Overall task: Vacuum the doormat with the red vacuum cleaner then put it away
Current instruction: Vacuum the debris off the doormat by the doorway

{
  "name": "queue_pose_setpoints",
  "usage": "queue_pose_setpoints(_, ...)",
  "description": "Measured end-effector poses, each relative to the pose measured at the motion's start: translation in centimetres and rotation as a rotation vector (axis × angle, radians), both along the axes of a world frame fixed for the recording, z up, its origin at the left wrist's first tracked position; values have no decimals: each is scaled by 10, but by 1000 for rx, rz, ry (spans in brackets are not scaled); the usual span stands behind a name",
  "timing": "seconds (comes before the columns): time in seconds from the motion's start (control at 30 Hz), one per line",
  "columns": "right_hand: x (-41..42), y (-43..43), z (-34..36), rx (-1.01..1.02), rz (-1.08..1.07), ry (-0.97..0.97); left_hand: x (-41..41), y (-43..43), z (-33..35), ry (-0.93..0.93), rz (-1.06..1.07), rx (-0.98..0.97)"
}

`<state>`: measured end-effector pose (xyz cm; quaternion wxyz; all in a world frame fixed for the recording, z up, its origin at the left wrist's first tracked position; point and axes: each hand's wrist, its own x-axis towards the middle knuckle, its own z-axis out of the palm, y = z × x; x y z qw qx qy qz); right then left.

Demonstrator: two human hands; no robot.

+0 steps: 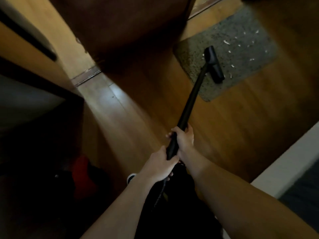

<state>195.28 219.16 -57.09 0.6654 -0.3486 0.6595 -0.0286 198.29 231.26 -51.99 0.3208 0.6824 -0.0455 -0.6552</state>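
Vacuum wand (189, 104), nozzle (214, 63) on the doormat (241, 49), is gripped by the left hand (160, 165) and right hand (184, 139) together.

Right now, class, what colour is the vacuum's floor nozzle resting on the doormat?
The floor nozzle is black, shown best in the head view.

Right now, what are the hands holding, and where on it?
Both grip the black vacuum wand near its upper end: right hand ahead, left hand just behind.

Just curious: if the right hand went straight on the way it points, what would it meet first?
Probably the black floor nozzle ending the wand, resting on the grey doormat; depth is unclear.
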Motion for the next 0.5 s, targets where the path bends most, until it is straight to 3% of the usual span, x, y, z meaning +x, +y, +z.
queue_pose_setpoints(0.23, 24, -65, -17, 20, 51, -83, 17, -74, -19, -48, 107, 69)
queue_pose_setpoints(0.4, 30, -107, -19, 12, 70, -125, 17, -115, -28, -213, -11, 64)
queue_pose_setpoints(0.5, 36, -131, -20, 17, 74, -148, 22, -133, -30, -205, 36, 57)
